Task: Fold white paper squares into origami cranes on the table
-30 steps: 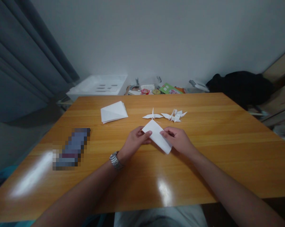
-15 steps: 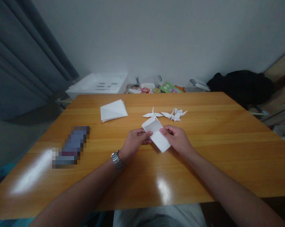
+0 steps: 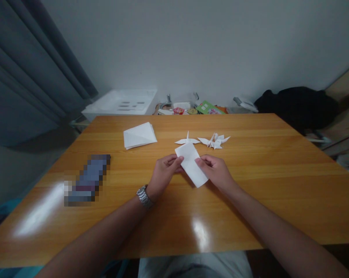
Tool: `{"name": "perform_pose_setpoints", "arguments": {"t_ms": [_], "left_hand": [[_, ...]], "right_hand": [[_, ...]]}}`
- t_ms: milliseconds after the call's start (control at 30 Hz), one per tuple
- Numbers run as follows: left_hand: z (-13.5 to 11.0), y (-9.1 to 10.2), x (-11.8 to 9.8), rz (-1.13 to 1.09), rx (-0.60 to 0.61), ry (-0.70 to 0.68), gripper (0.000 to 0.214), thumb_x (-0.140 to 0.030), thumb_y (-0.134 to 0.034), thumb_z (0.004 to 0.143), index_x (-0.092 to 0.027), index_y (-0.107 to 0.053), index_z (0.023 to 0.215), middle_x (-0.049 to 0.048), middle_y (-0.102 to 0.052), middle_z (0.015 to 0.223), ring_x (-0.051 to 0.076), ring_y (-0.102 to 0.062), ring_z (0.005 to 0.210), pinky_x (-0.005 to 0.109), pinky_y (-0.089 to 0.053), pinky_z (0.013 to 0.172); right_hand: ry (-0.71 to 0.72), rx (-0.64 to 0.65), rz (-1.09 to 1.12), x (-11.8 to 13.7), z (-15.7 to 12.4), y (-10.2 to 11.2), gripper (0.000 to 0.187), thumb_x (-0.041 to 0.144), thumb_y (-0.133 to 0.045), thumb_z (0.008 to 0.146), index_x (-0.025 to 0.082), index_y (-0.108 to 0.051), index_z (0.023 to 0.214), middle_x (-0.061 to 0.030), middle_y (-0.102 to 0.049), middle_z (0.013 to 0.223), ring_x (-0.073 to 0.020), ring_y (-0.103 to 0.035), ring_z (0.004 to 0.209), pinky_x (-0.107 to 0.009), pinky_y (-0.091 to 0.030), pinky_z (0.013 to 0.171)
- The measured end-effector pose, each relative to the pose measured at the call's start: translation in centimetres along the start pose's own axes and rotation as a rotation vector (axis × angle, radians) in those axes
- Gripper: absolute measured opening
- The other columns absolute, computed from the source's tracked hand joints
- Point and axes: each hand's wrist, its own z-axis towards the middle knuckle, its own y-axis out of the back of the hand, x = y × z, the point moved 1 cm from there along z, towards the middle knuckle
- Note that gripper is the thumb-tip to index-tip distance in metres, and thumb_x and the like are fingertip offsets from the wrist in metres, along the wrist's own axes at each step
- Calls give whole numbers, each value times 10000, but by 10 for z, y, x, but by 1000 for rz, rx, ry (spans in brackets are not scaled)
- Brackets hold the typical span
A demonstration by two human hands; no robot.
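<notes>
Between my hands is a folded white sheet of paper [image 3: 192, 166], a narrow rectangle tilted with its upper end to the left. My left hand [image 3: 166, 169] pinches its left edge, thumb on top and fingers behind. On the right edge, my right hand [image 3: 215, 169] grips it the same way. Just beyond the paper sits a white origami crane [image 3: 187, 139], its lower part hidden behind the sheet. Several more folded paper shapes [image 3: 215, 141] lie bunched beside it to the right.
A stack of white paper [image 3: 140, 136] rests at the table's back left. A blurred phone-like object [image 3: 89, 178] lies on the left of the wooden table [image 3: 249, 216]. Behind the far edge stand a white tray [image 3: 120, 102], a green booklet [image 3: 209, 107] and a black item [image 3: 296, 106].
The paper's upper end, curled over with a visible fold before, now lies flat. My left thumb has shifted slightly left and up to the sheet's edge.
</notes>
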Motion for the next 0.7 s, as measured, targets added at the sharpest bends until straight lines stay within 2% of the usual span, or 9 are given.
{"name": "perform_pose_setpoints", "arguments": {"t_ms": [167, 433, 700], "left_hand": [[1, 2, 0, -38, 10, -7, 418, -540, -716, 832, -137, -729, 946, 80, -762, 969, 234, -733, 883, 393, -610, 863], [4, 4, 7, -104, -28, 35, 447, -563, -721, 823, -128, -733, 924, 91, -764, 940, 212, -734, 825, 367, -603, 843], [-2, 1, -6, 16, -98, -21, 390, -525, -730, 821, -135, -724, 816, 42, -748, 833, 198, -712, 778, 318, -606, 769]], "right_hand": [[14, 21, 17, 1, -2, -2, 357, 522, -626, 891, 173, -698, 882, -45, -728, 811, -175, -628, 671, -264, -467, 581], [30, 44, -42, 5, -4, -3, 375, 536, -594, 907, 178, -687, 850, -27, -685, 756, -161, -584, 643, -258, -433, 560], [12, 41, 18, 2, -4, -6, 373, 536, -608, 894, 175, -696, 872, -33, -680, 767, -159, -569, 640, -260, -418, 557]]}}
